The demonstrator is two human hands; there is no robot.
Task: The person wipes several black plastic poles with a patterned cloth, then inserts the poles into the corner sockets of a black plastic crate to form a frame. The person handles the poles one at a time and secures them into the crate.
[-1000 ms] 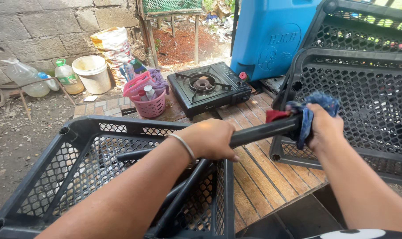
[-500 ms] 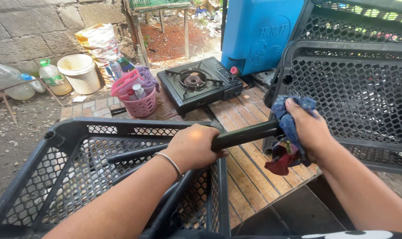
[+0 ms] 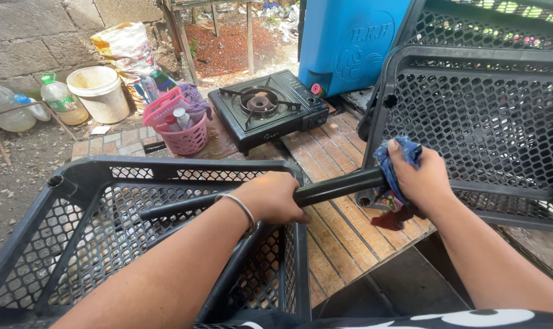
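Note:
My left hand [image 3: 273,198] grips a black metal tube [image 3: 331,187] near its middle, above the rim of a black perforated plastic crate [image 3: 75,183]. A silver bangle circles that wrist. My right hand [image 3: 421,178] is wrapped around the tube's far end through a blue and dark red cloth [image 3: 391,170]. The tube runs from lower left inside the crate up to the right, ending next to a second black perforated crate [image 3: 489,116] standing on its side.
A black single-burner gas stove [image 3: 267,109] sits on the wooden slat platform [image 3: 343,244]. A pink basket [image 3: 182,125] with bottles is left of it. A blue container [image 3: 349,42] stands behind. White bucket [image 3: 100,91] and plastic bottles [image 3: 57,97] are on the ground, left.
My right hand with the cloth has slid along the tube's end, from higher up to lower and nearer. The left hand keeps its grip on the tube.

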